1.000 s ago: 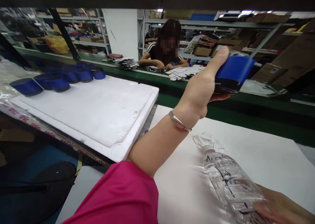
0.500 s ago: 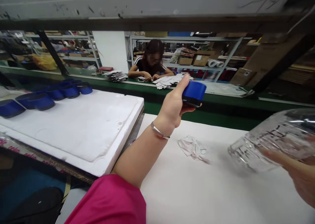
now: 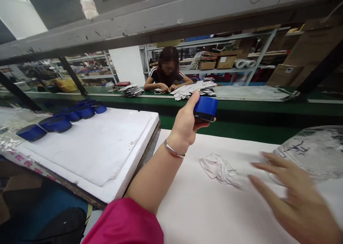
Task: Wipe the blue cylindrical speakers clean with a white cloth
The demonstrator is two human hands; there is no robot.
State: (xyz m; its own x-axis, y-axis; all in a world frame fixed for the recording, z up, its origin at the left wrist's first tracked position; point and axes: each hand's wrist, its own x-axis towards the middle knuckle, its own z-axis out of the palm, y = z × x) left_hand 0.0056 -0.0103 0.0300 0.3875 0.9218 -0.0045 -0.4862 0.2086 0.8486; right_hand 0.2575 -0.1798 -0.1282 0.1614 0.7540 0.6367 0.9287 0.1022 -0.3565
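In the head view, the left hand (image 3: 184, 122) holds a blue speaker (image 3: 205, 108) up in the air, above the far edge of a white sheet (image 3: 214, 215). On the lower black part of this speaker there is small white writing, and it seems to read "OFF". I can read no brand. The fingers are closed around the speaker and the thumb (image 3: 194, 99) stands up along its side. The forearm goes up from a pink sleeve (image 3: 123, 222), and a metal bracelet (image 3: 173, 149) sits on the wrist.

The right hand (image 3: 289, 201) is blurred, with the fingers spread wide, and it holds nothing. It is above the sheet, just beside a crumpled white wrap (image 3: 219, 169) and near a clear plastic bag (image 3: 311, 151).

On the left, more blue speakers (image 3: 72, 115) stand on a white foam board (image 3: 88, 147). The red writing on the strip along its edge is too blurred to read. Behind, across a green conveyor (image 3: 227, 108), a co-worker (image 3: 166, 72) sits with both hands on the belt, beside piles of printed white cards (image 3: 193, 90). Cardboard boxes (image 3: 226, 59) stand on shelves further back.
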